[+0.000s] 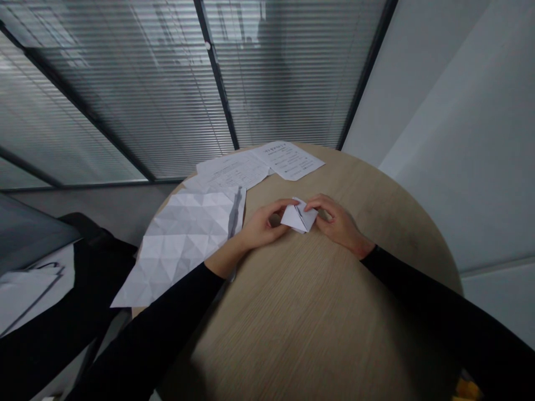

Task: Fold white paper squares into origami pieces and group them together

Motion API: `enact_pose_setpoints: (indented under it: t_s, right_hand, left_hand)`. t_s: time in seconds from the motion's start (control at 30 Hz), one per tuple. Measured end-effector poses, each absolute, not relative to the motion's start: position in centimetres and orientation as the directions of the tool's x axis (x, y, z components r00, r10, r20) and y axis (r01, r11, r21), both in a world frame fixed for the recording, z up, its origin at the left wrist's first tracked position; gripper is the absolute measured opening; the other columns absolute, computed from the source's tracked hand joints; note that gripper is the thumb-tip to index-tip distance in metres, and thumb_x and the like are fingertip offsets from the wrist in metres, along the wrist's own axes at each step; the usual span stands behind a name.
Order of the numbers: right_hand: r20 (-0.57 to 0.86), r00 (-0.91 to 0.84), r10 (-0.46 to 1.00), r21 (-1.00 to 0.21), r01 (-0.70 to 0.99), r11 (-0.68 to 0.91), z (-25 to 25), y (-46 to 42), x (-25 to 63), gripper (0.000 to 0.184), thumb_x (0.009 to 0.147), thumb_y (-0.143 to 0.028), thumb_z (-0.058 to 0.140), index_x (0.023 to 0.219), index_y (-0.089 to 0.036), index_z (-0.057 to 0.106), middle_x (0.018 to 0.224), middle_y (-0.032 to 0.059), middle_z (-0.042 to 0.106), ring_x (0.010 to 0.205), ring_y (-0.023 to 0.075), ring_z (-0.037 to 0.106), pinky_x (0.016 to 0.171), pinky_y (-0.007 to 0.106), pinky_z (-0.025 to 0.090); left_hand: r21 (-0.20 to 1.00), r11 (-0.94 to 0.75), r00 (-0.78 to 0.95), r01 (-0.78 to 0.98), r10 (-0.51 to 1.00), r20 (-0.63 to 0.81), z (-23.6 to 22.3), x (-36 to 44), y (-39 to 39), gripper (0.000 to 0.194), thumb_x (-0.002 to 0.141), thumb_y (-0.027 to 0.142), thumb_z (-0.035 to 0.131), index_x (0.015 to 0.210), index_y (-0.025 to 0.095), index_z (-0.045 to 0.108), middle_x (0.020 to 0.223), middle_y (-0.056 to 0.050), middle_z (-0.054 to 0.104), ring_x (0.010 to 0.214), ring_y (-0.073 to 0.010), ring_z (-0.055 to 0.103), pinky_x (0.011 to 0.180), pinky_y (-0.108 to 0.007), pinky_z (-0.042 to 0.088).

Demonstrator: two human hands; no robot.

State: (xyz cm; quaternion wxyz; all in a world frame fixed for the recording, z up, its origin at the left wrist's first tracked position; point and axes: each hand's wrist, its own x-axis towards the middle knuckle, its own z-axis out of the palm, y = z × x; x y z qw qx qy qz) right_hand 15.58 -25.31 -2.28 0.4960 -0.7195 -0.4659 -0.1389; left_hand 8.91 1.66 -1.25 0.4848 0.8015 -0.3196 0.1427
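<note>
The folded paper piece (298, 217) is plain white and matt, and so is the creased paper sheet (179, 245), its faceted folds lightly rough. The printed sheets (288, 160) are smooth, thin paper. The surface (301, 312) looks like pale wood-grain veneer — fine-lined, low sheen — and the sleeves (150, 328) are matt black cloth.

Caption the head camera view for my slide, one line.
Left hand and right hand hold folded white paper on a round wooden table beside a creased sheet.

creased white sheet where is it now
In the head view, the creased white paper sheet overhangs the left edge of the round table, beside the left hand and below the printed pages.
</note>
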Motion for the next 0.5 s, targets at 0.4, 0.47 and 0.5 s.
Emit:
enact_pose_setpoints:
  t_s: [0.4,0.47,0.5]
  right_hand:
    - [0.645,0.498,0.580,-0.561,0.824,-0.084,-1.8,-25.5,14.8,0.031,0.100,-0.013,0.069,0.124,-0.032,0.072,0.125,0.0067,0.079,0.121,0.0307,0.077,0.105,0.052,0.063]
    - [0.643,0.522,0.561,-0.567,0.817,-0.110,-1.9,-25.4,14.5,0.025,0.102,-0.019,0.074,0.123,-0.032,0.070,0.121,0.0059,0.080,0.115,0.0304,0.078,0.100,0.049,0.064]
    - [0.648,0.541,0.535,-0.569,0.812,-0.132,-2.0,-25.4,14.4,0.022,0.103,-0.024,0.076,0.122,-0.032,0.069,0.117,0.0051,0.081,0.110,0.0298,0.079,0.097,0.047,0.065]
  left_hand:
    - [0.669,-0.428,0.787,-0.608,-0.212,0.579,-1.3,8.8,1.1,0.040,0.106,0.035,0.083,0.141,0.021,0.071,0.112,-0.008,0.080,0.095,-0.0188,0.074,0.087,-0.034,0.060]
    - [0.605,-0.480,0.752,-0.635,-0.204,0.627,-1.3,8.7,1.1,0.042,0.107,0.035,0.082,0.144,0.021,0.068,0.104,-0.005,0.078,0.093,-0.0191,0.074,0.088,-0.035,0.058]
    - [0.555,-0.513,0.728,-0.654,-0.228,0.647,-1.2,8.7,1.1,0.038,0.108,0.036,0.080,0.141,0.021,0.069,0.101,-0.004,0.078,0.092,-0.0193,0.073,0.088,-0.035,0.057]
